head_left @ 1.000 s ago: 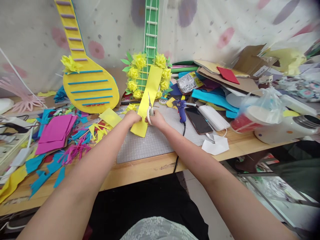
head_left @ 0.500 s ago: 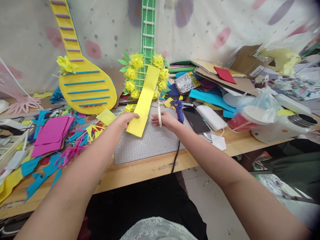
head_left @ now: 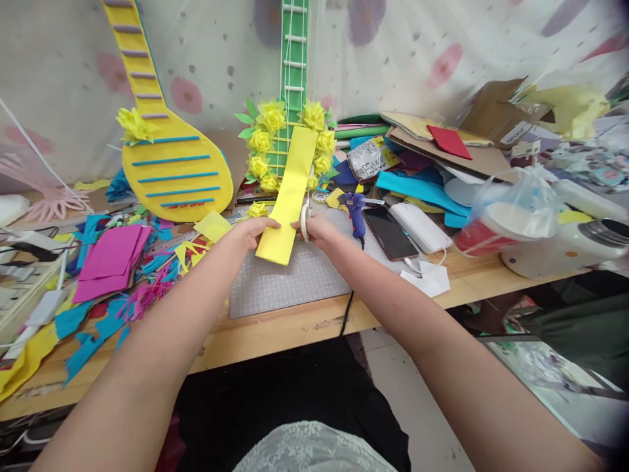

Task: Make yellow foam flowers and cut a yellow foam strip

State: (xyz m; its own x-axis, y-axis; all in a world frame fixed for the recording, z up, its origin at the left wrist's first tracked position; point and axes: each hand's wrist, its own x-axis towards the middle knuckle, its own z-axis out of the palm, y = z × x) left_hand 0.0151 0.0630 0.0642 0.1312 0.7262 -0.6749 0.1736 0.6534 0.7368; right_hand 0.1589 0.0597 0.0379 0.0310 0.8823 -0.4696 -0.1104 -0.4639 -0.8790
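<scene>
A long yellow paper strip (head_left: 289,196) slants upward over the grey cutting mat (head_left: 289,288). My left hand (head_left: 254,231) pinches its left edge, thumb on top. At the right edge, my right hand (head_left: 314,229) has its thumb on the strip, its other fingers mostly hidden. White-handled scissors (head_left: 305,221) hang on that same hand, with the blades pointing away from me. Behind the strip stands a green paper guitar (head_left: 293,78) with white strings and yellow paper flowers (head_left: 272,117), partly covered by the strip.
A yellow paper lute shape (head_left: 177,177) leans at the back left. Magenta sheets (head_left: 111,259) and scraps lie left. On the right are a blue glue gun (head_left: 356,216), a phone (head_left: 390,234), a white power bank (head_left: 420,228), a bagged cup (head_left: 506,229) and a white bottle (head_left: 555,249).
My right hand has moved left to the strip's right edge and closed on it, scissors still on the fingers. My left hand keeps its hold. The view has shifted slightly.
</scene>
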